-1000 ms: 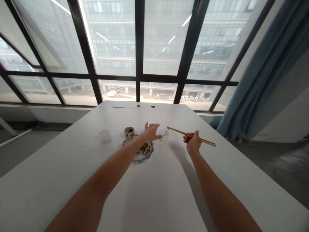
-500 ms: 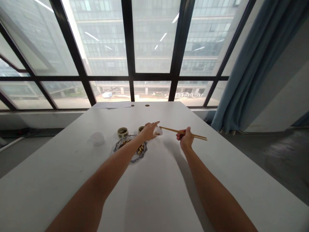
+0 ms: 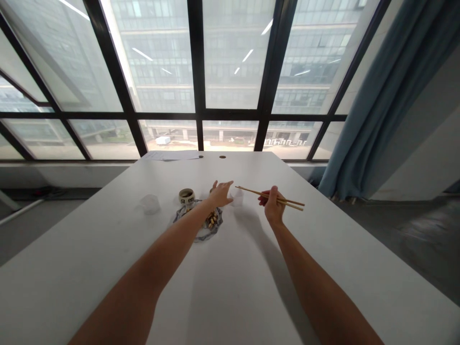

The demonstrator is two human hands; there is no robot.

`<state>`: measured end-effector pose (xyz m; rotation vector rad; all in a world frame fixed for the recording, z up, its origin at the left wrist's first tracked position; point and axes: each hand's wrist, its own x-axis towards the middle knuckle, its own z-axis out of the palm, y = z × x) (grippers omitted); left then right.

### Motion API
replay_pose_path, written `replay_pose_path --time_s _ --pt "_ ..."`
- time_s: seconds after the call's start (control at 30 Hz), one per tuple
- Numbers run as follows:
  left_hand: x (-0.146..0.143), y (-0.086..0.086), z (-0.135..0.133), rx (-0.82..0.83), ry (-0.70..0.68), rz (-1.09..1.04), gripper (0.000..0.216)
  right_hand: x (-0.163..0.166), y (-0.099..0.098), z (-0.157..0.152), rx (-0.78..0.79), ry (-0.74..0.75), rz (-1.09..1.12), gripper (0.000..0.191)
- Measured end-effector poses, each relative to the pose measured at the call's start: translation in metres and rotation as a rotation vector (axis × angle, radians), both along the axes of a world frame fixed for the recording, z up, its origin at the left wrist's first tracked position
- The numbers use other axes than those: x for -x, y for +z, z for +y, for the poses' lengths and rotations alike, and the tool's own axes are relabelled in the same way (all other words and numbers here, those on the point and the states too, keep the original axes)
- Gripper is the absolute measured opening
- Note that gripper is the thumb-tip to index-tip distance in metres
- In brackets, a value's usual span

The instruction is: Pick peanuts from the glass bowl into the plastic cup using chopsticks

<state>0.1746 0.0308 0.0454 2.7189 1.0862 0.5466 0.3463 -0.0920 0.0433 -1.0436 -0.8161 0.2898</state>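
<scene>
My left hand (image 3: 220,193) reaches out over the white table (image 3: 230,268) with fingers stretched, beside a small clear plastic cup (image 3: 237,197). It holds nothing. My right hand (image 3: 272,205) grips a pair of wooden chopsticks (image 3: 269,198), whose tips hover at the clear cup's rim. Under my left forearm lies a glass dish (image 3: 203,225) with brown and yellow bits in it. A small ceramic cup (image 3: 187,196) stands just behind the dish. A second ceramic cup is mostly hidden behind my left hand.
Another clear plastic cup (image 3: 150,204) stands to the left on the table. Papers (image 3: 172,155) lie at the table's far edge by two round holes. Beyond are large windows with black frames, and a blue curtain (image 3: 373,96) hangs at the right.
My left hand lifted toward the clear cup and then drew back slightly with fingers spread. The chopsticks moved left to the cup's rim. The camera view shifted a little.
</scene>
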Motion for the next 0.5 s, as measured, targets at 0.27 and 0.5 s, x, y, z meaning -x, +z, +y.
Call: replay_pose_path --time_s 0.27,0.5 --pt "0.128 0.019 0.006 -0.221 0.125 -0.337 0.033 0.044 0.022 -0.020 0.148 0.327 -0.271 0.061" --pt "0.187 -0.036 -0.005 -0.045 0.277 -0.721 0.032 0.066 0.027 -0.031 0.205 0.467 -0.944 0.054"
